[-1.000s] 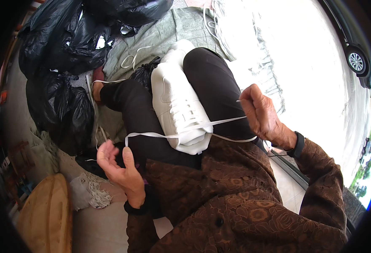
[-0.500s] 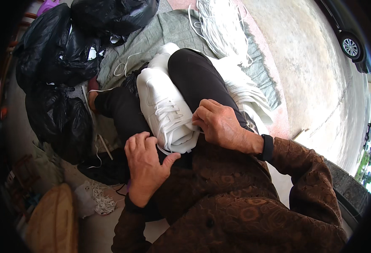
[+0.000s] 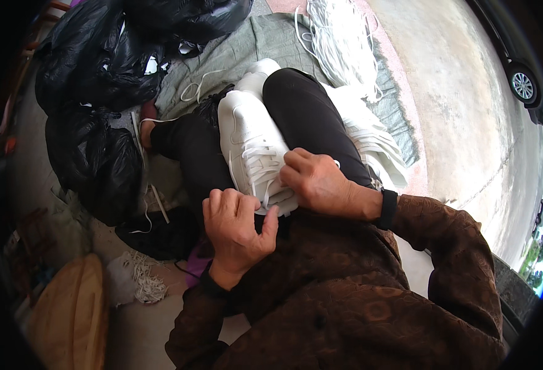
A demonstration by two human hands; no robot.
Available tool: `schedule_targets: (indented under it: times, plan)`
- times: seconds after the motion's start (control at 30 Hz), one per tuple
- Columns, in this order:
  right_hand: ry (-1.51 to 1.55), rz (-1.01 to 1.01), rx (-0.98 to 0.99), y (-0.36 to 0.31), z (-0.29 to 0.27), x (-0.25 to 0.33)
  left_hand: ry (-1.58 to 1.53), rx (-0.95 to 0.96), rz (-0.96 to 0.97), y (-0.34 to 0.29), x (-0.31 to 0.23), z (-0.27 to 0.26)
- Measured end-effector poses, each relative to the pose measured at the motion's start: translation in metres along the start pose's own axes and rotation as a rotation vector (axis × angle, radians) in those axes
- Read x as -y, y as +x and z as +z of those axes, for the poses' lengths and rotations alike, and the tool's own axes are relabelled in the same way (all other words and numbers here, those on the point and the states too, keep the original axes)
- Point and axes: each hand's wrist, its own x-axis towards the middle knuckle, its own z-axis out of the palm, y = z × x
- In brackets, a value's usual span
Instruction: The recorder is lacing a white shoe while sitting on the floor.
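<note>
Several black plastic bags (image 3: pixel 92 160) bulge along the left side, set close to the seated person, perhaps so that their contents are within reach. Beside them a grey-green cloth (image 3: pixel 222 65) covers the floor, and it seems meant to shield white goods from dirt. Two legs in black trousers (image 3: pixel 302 117) reach forward over it, bent and drawn close, apparently serving as a clamp. At the lower left stands an oval wooden board (image 3: pixel 77 308), well apart from the work. To the right of the right leg lie a hank of white laces (image 3: pixel 342 46) and a layered stack of flat white pieces (image 3: pixel 373 139), on the right hand's side.

Between the thighs rests a white sneaker (image 3: pixel 237 123), toe pointing away and collar toward the body, which brings the eyelets up to the hands. Another white shoe (image 3: pixel 257 75) lies just beyond its toe.

The left hand (image 3: pixel 234 231) is by the collar, fingers curled and thumb spread away; whether its fingertips touch the shoe is unclear. The right hand (image 3: pixel 321 185) is bunched at the eyelets, seemingly pinching the white lace (image 3: pixel 259 154), though its fingertips are partly hidden.
</note>
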Motion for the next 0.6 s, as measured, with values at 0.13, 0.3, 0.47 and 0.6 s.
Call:
schedule_targets:
  times: [0.13,0.3,0.47,0.6]
  plan:
    - [0.093,0.144,-0.112,-0.005,-0.014,0.004,0.182,-0.008,0.036,0.014,-0.004,0.013]
    - [0.047,0.1,-0.15,-0.008,-0.015,0.001,-0.253,-0.009,-0.015,0.019,-0.004,0.012]
    - [0.08,0.238,-0.28,-0.014,-0.009,0.003,-1.566,0.211,-0.646,0.011,0.008,-0.056]
    - [0.095,0.166,-0.24,-0.015,-0.011,0.007,-1.095,-0.17,-0.494,-0.002,0.044,-0.097]
